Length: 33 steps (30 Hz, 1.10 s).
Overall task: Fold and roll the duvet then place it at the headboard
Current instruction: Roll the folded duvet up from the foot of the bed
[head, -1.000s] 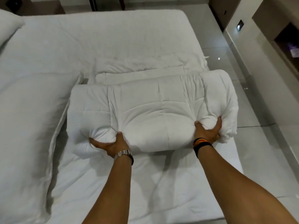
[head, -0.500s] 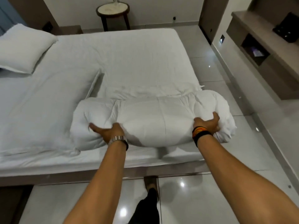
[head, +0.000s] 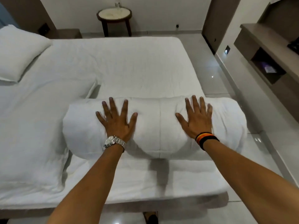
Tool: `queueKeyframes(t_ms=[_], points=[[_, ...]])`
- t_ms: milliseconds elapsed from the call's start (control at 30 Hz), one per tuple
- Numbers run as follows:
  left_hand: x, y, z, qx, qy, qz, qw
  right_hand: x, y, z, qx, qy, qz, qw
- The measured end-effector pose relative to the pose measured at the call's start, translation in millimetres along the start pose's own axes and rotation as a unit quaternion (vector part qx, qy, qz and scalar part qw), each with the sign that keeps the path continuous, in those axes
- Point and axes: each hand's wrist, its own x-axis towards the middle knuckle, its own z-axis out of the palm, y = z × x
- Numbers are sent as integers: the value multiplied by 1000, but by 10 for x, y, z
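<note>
The white duvet (head: 155, 136) lies as a thick roll across the near right part of the bed (head: 129, 65). Its right end overhangs the bed's right edge. My left hand (head: 116, 120) rests flat on top of the roll's left half, fingers spread, a silver watch on the wrist. My right hand (head: 196, 120) presses flat on the right half, fingers spread, with dark and orange bands at the wrist. Neither hand grips the fabric. The headboard end lies to the left, mostly out of view.
A white pillow (head: 19, 52) lies at the far left, and a large flat pillow (head: 32, 126) lies left of the roll. A round side table (head: 114, 15) stands beyond the bed. Shiny tiled floor (head: 215, 73) and a wall shelf unit (head: 267, 62) are on the right.
Both hands left their grip on the roll's near underside and now lie flat on its top. The roll has turned farther from me, covering the loose flap.
</note>
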Motion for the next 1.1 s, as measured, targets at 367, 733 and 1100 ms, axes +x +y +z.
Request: queueKeyframes(t_ms=[367, 733, 1100], points=[[747, -127, 2171, 56, -78, 22, 995, 973, 133, 2079, 3, -142, 19, 990], [909, -268, 1359, 76, -60, -17, 995, 1173, -141, 1489, 27, -167, -66, 983], [677, -305, 1135, 130, -225, -159, 953, 1012, 807, 1255, 5, -229, -141, 963]])
